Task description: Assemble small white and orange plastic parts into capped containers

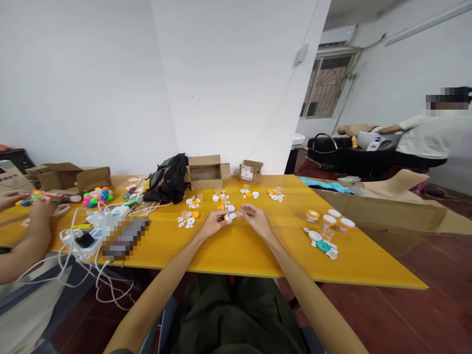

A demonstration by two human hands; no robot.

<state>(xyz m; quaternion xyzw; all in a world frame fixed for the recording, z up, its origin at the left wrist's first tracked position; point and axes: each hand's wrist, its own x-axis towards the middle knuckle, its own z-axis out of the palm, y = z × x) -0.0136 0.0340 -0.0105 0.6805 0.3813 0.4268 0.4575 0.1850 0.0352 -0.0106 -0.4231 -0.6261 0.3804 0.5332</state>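
Observation:
Over the middle of the yellow table (236,250), my left hand (213,224) is closed on a small white-and-orange plastic part (230,216). Facing it, my right hand (259,222) pinches a clear plastic cup (241,214); the two pieces are close together, and I cannot tell whether they touch. Just behind my hands lie white and orange plastic parts (222,200). To the left sits a pile with an orange ring (195,215), white pieces and a clear cup. Farther right is a group with a teal ring (323,246), beside capped clear jars (329,220).
Along the wall stand a black backpack (173,177), an open carton (205,173) and a smaller box (250,172). A power strip (92,238) with tangled white cables is at left. Another person's arm (35,231) reaches over colourful balls. A second person (427,135) sits far right.

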